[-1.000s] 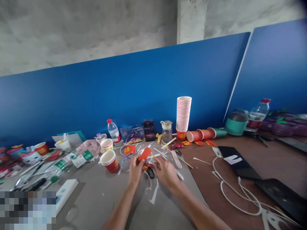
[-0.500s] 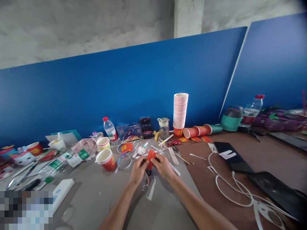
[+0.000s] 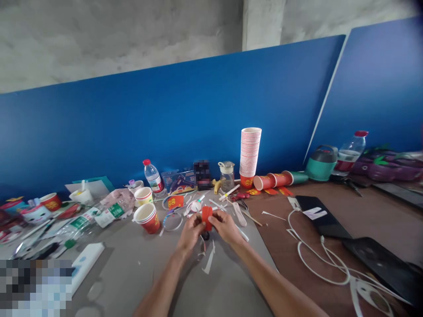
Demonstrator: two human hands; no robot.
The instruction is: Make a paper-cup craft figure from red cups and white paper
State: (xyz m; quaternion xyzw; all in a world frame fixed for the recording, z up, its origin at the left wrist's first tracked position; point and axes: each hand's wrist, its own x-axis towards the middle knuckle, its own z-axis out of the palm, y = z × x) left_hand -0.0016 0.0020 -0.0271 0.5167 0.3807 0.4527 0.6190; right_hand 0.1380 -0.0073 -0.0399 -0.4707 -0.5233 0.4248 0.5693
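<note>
A small red piece, perhaps paper cut from a cup, is pinched between my two hands over the grey mat. My left hand grips its left edge with thumb and fingers. On the opposite edge, my right hand holds it the same way. Just below the fingers lies a small black round object, partly hidden. White paper scraps rest on the mat in front of it. A clear ring-shaped band lies left of my left hand, and a pale-handled tool lies beyond my right.
Stacked paper cups stand at left, and a tall cup stack rises at the back by a glass jar. A water bottle stands near the blue partition. White cables and a dark tablet lie at right.
The red piece has turned more upright between my hands, its face now more toward me. Both hands keep their pinch in nearly the same place; the view has shifted slightly.
</note>
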